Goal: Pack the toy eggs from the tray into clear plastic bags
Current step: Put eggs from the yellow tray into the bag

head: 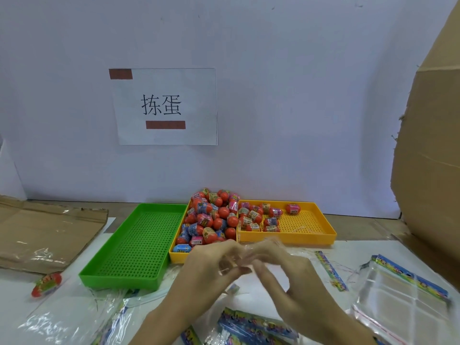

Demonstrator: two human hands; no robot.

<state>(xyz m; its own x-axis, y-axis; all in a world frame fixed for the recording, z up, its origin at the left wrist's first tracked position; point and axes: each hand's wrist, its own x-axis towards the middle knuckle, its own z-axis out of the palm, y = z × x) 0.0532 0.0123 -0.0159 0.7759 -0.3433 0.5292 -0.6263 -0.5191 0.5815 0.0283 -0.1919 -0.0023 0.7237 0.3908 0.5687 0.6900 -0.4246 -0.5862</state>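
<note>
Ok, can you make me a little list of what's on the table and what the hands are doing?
hands: left hand and right hand together pinch a clear bag in front of the trays
green tray: no eggs in it
middle tray: yellow, heaped with eggs
right tray: yellow, a few eggs at its left end
stray egg: on the table, far left
bag stack: right of the hands
sign: on the wall
cardboard: right edge
</note>
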